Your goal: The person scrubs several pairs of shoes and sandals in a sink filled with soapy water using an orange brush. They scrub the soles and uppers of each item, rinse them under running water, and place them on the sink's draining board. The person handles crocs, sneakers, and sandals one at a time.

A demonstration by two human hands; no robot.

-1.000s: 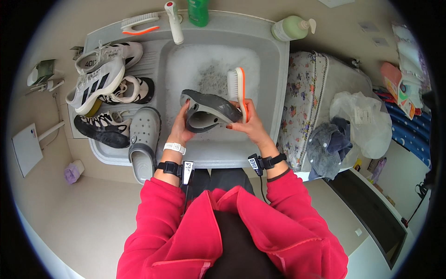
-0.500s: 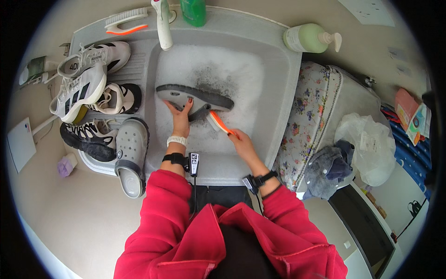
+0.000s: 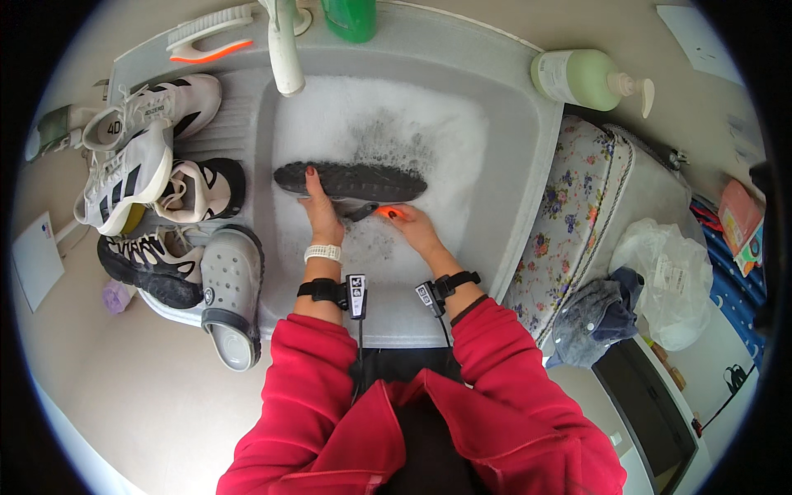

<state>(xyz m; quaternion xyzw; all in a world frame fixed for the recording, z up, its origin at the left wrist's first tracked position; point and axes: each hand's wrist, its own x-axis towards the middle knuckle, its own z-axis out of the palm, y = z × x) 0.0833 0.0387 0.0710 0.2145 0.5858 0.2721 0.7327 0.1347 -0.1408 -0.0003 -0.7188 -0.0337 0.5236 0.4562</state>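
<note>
Over the foamy water in the grey sink [image 3: 520,165], my left hand [image 3: 322,216] grips a grey clog [image 3: 367,179] near its left end. The clog lies on its side, with its dark, wet sole facing up and away from me. My right hand [image 3: 422,233] is closed round a brush with an orange handle [image 3: 386,211], just below the middle of the clog. The brush's bristles are hidden behind the clog and my fingers. A second grey clog [image 3: 234,268] stands on the ledge left of the basin.
White-and-black sneakers [image 3: 130,173] and black-patterned shoes [image 3: 200,190] crowd the ledge at left. Along the back are a white brush [image 3: 213,29], a white faucet [image 3: 285,62] and a green bottle [image 3: 351,18]. A pump bottle [image 3: 582,80] stands at the back right corner, above a floral-covered object [image 3: 561,190].
The clog has been rolled so that its dark sole faces up instead of its grey side. My right hand and the brush have moved up and left, closer under the clog.
</note>
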